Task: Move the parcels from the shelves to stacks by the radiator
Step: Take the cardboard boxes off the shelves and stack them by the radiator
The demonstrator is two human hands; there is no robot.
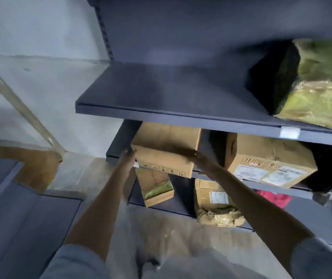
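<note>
Head view: left hand [129, 158] and right hand [199, 160] flank cardboard box [165, 150] on middle shelf [262, 183], pressing its sides; finger curl blurred, cannot tell. Stiff, probably light; grip both ends low.
</note>
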